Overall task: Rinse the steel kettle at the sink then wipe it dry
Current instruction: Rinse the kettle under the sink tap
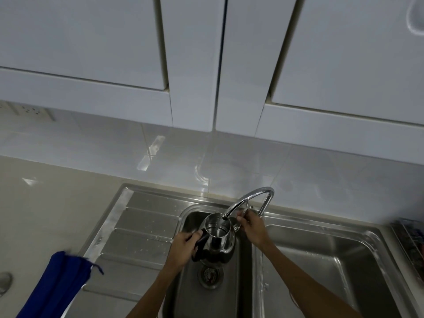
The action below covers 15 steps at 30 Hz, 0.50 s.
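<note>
The steel kettle (218,237) is held upright over the small left sink bowl (238,281), its open top right under the spout of the curved chrome tap (249,199). My left hand (183,246) grips the kettle's black handle. My right hand (251,226) reaches behind the kettle, fingers closed on the tap lever by the tap's base. I cannot tell if water is running. A blue cloth (57,288) lies at the counter's left front, partly on the draining board.
A ribbed steel draining board (137,228) lies left of the bowl. A larger sink bowl (321,267) is on the right, with a dish rack (410,239) at the far right edge. White wall cabinets (195,65) hang overhead above a tiled backsplash.
</note>
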Each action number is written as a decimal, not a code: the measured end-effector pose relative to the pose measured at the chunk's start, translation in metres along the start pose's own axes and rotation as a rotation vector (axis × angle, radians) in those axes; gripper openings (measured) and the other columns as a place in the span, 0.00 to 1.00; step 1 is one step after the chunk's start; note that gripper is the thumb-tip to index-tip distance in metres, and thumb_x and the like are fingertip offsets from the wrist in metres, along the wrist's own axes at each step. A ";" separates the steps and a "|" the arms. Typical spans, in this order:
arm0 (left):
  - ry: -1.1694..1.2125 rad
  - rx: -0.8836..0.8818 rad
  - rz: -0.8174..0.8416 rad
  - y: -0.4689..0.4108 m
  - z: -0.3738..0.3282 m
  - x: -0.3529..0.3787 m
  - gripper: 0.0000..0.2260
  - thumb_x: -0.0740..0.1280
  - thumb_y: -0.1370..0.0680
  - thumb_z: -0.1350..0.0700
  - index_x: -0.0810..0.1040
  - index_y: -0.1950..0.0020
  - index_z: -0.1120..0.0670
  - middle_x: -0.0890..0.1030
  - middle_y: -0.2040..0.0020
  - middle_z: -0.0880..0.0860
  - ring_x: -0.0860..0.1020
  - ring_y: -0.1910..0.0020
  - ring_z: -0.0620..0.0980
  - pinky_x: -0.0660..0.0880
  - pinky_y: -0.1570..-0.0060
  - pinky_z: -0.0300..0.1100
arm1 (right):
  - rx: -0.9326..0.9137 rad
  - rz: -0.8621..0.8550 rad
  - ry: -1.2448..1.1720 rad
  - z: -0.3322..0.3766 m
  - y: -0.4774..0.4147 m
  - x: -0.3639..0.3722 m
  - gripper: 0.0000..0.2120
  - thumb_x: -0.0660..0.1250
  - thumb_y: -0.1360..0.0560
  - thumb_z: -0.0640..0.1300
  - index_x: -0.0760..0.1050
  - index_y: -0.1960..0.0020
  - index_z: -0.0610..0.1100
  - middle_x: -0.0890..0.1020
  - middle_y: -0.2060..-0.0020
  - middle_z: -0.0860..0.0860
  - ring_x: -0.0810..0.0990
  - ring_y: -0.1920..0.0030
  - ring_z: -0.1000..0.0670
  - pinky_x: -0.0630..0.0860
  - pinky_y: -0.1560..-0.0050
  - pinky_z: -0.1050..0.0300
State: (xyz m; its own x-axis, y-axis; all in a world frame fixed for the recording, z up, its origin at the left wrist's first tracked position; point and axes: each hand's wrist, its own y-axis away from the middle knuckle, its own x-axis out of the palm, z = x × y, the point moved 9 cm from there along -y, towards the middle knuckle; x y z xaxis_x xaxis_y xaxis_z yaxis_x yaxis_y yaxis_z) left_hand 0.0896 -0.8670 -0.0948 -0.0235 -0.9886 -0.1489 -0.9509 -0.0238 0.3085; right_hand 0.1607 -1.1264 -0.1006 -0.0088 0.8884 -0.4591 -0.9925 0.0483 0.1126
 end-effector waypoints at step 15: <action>-0.005 -0.004 -0.013 0.004 -0.004 0.000 0.22 0.66 0.18 0.56 0.77 0.74 0.52 0.73 0.79 0.48 0.70 0.80 0.42 0.66 0.75 0.35 | -0.010 -0.002 0.015 0.012 0.002 -0.002 0.03 0.68 0.23 0.38 0.78 0.51 0.45 0.84 0.58 0.51 0.84 0.53 0.48 0.80 0.45 0.41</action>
State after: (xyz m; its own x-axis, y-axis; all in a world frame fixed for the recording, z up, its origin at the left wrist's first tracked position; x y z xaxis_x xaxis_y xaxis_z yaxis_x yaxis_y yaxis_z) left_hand 0.0872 -0.8672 -0.0901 -0.0131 -0.9874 -0.1580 -0.9498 -0.0371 0.3106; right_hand 0.1599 -1.1219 -0.0886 -0.0083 0.8815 -0.4722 -0.9936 0.0458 0.1031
